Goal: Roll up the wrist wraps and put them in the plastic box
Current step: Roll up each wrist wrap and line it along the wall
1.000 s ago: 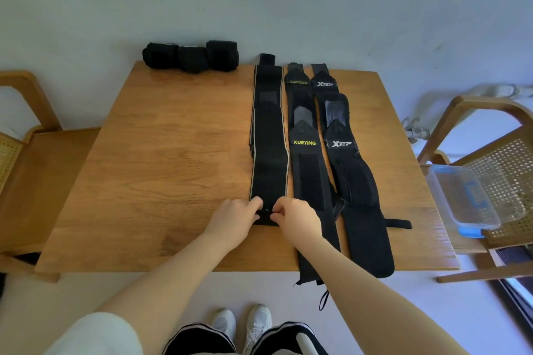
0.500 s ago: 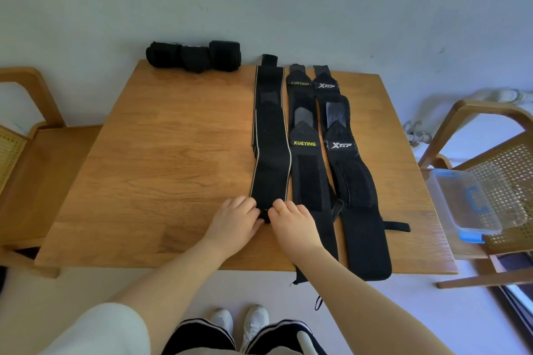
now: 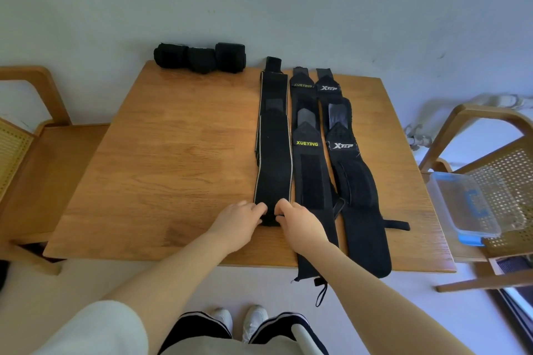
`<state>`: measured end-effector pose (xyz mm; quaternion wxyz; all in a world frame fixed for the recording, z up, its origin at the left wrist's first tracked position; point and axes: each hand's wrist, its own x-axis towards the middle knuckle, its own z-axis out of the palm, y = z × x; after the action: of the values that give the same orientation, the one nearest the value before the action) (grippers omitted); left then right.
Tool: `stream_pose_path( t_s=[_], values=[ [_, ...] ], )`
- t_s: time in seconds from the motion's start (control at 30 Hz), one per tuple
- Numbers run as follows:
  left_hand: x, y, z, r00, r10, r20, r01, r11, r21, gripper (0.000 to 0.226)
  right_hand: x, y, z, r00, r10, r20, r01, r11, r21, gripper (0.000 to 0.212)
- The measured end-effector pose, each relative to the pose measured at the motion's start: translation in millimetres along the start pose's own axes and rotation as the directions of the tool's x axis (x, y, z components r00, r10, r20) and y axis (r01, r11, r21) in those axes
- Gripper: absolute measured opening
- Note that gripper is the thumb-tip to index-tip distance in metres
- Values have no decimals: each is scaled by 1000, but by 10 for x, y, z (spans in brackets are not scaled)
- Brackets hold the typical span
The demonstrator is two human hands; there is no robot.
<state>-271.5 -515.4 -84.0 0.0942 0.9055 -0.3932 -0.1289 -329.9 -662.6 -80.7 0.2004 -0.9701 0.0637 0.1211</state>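
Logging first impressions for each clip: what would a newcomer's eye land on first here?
Three long black wrist wraps lie side by side down the right half of the wooden table, and both hands, left hand and right hand, pinch the near end of the leftmost, gold-edged wrap. Rolled black wraps sit at the far edge, and a clear plastic box waits on the right-hand chair.

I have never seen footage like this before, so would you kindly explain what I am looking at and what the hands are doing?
There is no machine here: a person wears a camera on the head, looking down at their own two hands. The left hand and right hand both pinch the near end of a gold-edged wrap, which lies flat on a wooden table. Beside it lie a XUEYING wrap and an XTEP wrap. Three rolled wraps sit at the far edge. A plastic box rests on the chair to the right.
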Motion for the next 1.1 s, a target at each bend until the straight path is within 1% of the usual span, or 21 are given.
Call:
stream_pose_path(
  t_s=[0.07, 0.1, 0.17, 0.23, 0.27, 0.33, 0.43, 0.53, 0.6, 0.67, 0.7, 0.77, 0.8, 0.87, 0.93, 1.03, 1.1],
  values=[
    [65, -3, -21, 1000, -11, 11, 11, 1000, 8, 29, -1, -47, 13, 996, -46, -76, 41, 996, -77, 25],
    [97, -10, -29, 999, -31, 10, 31, 999, 16, 30, -7, -63, 23, 994, -74, -85, 64, 991, -118, 29],
    [136, -19, -25, 997, -74, 0, 74, 996, 46, 31, -33, -61, 43, 991, -125, -53, 111, 969, -222, 36],
    [155, -24, -15, 994, -104, -19, 105, 992, 70, 32, -33, -32, 53, 987, -154, -34, 136, 940, -312, 34],
    [164, -29, -17, 994, -107, -33, 109, 992, 67, 32, -14, -22, 56, 987, -154, -43, 131, 935, -328, 31],
    [175, -40, -19, 993, -87, -83, 89, 996, 28, 31, 43, -25, 49, 991, -118, -62, 93, 946, -312, 28],
    [174, -49, -20, 991, -42, -129, 39, 999, -31, 28, 145, -24, 7, 998, 13, -65, -25, 982, -189, 31],
    [165, -66, 7, 997, -31, -73, 27, 999, -46, 41, 227, 4, -32, 986, 150, -70, -152, 988, -24, 29],
    [166, -80, 49, 999, -30, -43, 29, 999, -23, 48, 266, 4, -49, 977, 202, -73, -199, 979, 44, 25],
    [180, -98, 80, 997, -56, -58, 54, 997, -46, 45, 292, -10, -60, 979, 190, -78, -189, 982, 24, 19],
    [193, -106, 88, 995, -69, -67, 65, 996, -65, 43, 289, -8, -60, 983, 158, -92, -159, 987, -8, 18],
    [236, -120, 81, 996, -54, -73, 50, 997, -51, 42, 262, 14, -49, 993, 66, -94, -73, 995, -71, 25],
    [270, -130, 71, 997, -32, -72, 30, 999, -29, 42, 244, 31, -38, 997, 29, -73, -36, 995, -94, 29],
    [338, -140, 3, 999, -4, -46, 4, 1000, -7, 42, 206, 69, -34, 1000, -1, -22, -1, 995, -97, 35],
    [380, -148, -62, 1000, 10, -3, -10, 1000, -26, 41, 188, 99, -56, 1000, -18, -7, 17, 994, -108, 32],
    [355, -108, -112, 998, -25, 54, 31, 993, -113, 45, 207, 141, -96, 999, -43, 12, 44, 994, -98, 33],
    [364, -109, -106, 998, -22, 55, 28, 994, -106, 46, 240, 172, -128, 998, -54, 43, 57, 996, -67, 38]
  ],
)
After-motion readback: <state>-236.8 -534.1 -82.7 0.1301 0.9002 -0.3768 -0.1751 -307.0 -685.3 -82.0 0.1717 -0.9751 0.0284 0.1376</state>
